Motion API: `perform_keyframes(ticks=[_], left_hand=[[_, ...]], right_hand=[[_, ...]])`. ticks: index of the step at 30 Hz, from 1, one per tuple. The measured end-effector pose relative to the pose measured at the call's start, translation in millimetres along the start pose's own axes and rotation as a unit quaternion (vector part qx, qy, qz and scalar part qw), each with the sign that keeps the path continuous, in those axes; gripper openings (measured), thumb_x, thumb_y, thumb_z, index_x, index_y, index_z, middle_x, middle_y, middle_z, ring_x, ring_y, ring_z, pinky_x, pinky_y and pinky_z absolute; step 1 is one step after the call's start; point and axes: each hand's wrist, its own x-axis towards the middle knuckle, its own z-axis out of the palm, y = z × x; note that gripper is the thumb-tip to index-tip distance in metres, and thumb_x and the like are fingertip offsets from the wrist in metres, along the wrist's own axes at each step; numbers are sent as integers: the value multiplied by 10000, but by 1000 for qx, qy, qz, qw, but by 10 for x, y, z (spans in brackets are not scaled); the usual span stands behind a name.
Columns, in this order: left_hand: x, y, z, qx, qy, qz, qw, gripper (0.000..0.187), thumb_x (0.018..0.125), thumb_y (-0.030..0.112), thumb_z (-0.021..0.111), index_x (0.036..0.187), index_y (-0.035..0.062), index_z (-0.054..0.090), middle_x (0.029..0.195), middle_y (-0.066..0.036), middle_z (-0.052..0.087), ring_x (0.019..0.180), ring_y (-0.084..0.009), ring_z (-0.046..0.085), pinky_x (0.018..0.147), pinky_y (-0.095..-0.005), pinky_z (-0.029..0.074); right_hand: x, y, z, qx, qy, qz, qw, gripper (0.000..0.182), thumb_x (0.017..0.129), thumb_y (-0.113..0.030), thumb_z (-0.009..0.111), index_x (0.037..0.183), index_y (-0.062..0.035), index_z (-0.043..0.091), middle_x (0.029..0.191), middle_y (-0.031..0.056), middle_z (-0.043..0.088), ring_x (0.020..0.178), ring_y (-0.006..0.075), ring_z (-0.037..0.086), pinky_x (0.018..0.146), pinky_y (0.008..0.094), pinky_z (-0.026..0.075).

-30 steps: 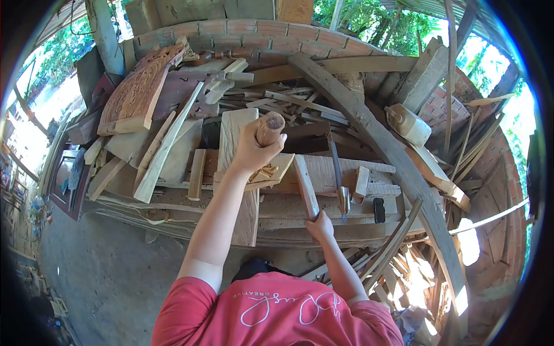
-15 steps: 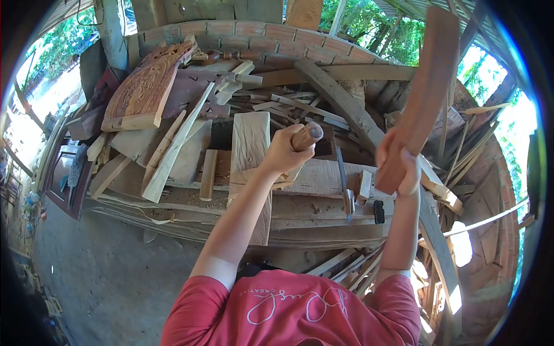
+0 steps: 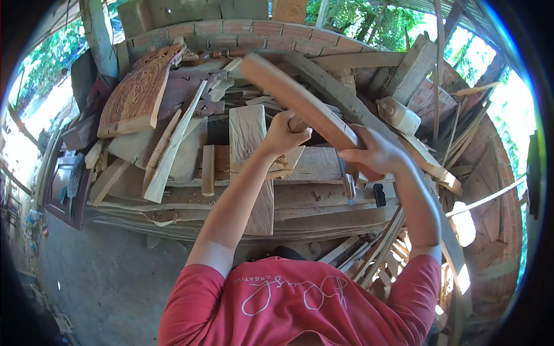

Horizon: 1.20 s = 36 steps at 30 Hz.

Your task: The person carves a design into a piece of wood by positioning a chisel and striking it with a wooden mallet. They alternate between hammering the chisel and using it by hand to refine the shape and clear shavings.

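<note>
My left hand is closed round a short wooden handle above the bench. What lies at the handle's lower end is hidden by the hand. My right hand grips the lower end of a long reddish-brown wooden bar. The bar slants up and left, passing over or against the top of the handle; its far end is blurred. Below my left hand, a pale angled wood piece with shavings rests across an upright pale board.
A carved panel leans at the back left. A metal tool and a black object lie on the stacked planks. A plastic bottle sits at the right, near long beams and a brick wall.
The bar has swung down and left from a raised, near-upright position to the handle. My right hand has turned and moved slightly left. The bottle, hidden before, now shows.
</note>
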Motion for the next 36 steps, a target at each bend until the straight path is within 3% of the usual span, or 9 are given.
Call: perform_keyframes(ticks=[7, 9, 13, 17, 23, 28, 31, 32, 36], left_hand=[[22, -112, -30, 26, -1, 20, 999, 166, 656, 95, 628, 713, 14, 495, 601, 2, 441, 556, -82, 384, 517, -246, 348], [44, -152, -57, 41, 3, 19, 999, 162, 655, 84, 625, 758, 5, 528, 621, 0, 464, 569, -80, 406, 534, -249, 371], [0, -102, -12, 30, 29, 75, 996, 262, 656, 76, 629, 903, 4, 579, 662, 2, 509, 612, -81, 457, 584, -252, 413], [48, -143, -71, 3, -5, 11, 1000, 168, 653, 62, 629, 796, 18, 553, 635, 22, 471, 584, -71, 415, 544, -243, 378], [41, -157, -57, -38, -23, 17, 999, 141, 660, 58, 627, 743, 32, 516, 619, 34, 422, 570, -66, 375, 522, -238, 339], [44, -102, -60, -11, -14, 14, 1000, 148, 656, 63, 627, 739, 26, 509, 623, 35, 416, 581, -75, 372, 535, -240, 340], [6, -119, -36, 14, -7, 18, 1000, 164, 644, 72, 630, 730, 23, 500, 622, 27, 427, 579, -81, 374, 534, -245, 340], [-10, -98, -40, -21, 4, 29, 999, 171, 635, 76, 630, 726, 22, 495, 623, 23, 433, 576, -83, 372, 528, -248, 340], [12, -230, -61, 7, -22, 31, 999, 180, 618, 81, 624, 739, 18, 507, 630, 10, 447, 578, -79, 381, 520, -249, 345]], right_hand=[[50, 187, -235, 570, 125, -62, 809, 477, 727, -314, 644, 1031, 34, 524, 869, 143, 603, 750, 212, 584, 662, 321, 457], [73, 267, 44, 5, 201, 41, 979, 525, 724, -368, 631, 1041, 37, 525, 872, 164, 609, 759, 260, 593, 693, 349, 453], [16, -14, -382, -84, -77, 67, 991, 618, 685, -409, 655, 1074, 51, 514, 878, 191, 602, 825, 222, 585, 737, 331, 444], [-2, 254, -347, 527, 69, -11, 847, 554, 682, -355, 669, 1022, 56, 517, 799, 163, 588, 771, 198, 576, 714, 293, 441], [-45, 44, -411, -70, -70, 76, 992, 525, 679, -320, 647, 1016, 59, 508, 830, 171, 590, 788, 197, 572, 729, 288, 437], [-86, 363, -128, 485, 107, 27, 868, 484, 643, -280, 650, 1010, 12, 531, 793, 66, 563, 679, 151, 559, 610, 267, 451], [-51, 454, 75, -2, -17, -18, 1000, 625, 637, -329, 690, 1100, 45, 496, 889, 101, 588, 750, 136, 563, 662, 289, 459], [-48, 3, -208, 76, -128, 225, 963, 703, 621, -372, 703, 1126, 63, 480, 935, 115, 591, 810, 143, 554, 741, 317, 444], [-213, 435, -138, 353, 98, 18, 930, 565, 649, -268, 673, 1090, 41, 501, 832, 98, 584, 751, 146, 545, 686, 273, 437]])
